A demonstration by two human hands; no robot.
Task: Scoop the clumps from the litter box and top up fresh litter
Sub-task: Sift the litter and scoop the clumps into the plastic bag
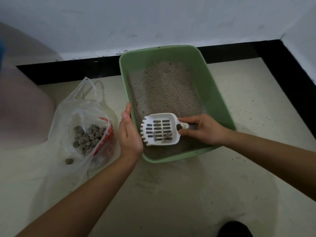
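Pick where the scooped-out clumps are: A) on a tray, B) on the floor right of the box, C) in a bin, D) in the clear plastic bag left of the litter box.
D: grey clumps lie piled in the plastic bag on the floor left of the litter box, whose rim the left hand grips; the right hand holds the scoop.

Our right hand (203,129) hides most of the handle of the scoop (159,129); we cannot name the blurred bits (166,135) it carries. The view's edges cut off a pinkish shape (22,100) and a dark object (235,229).
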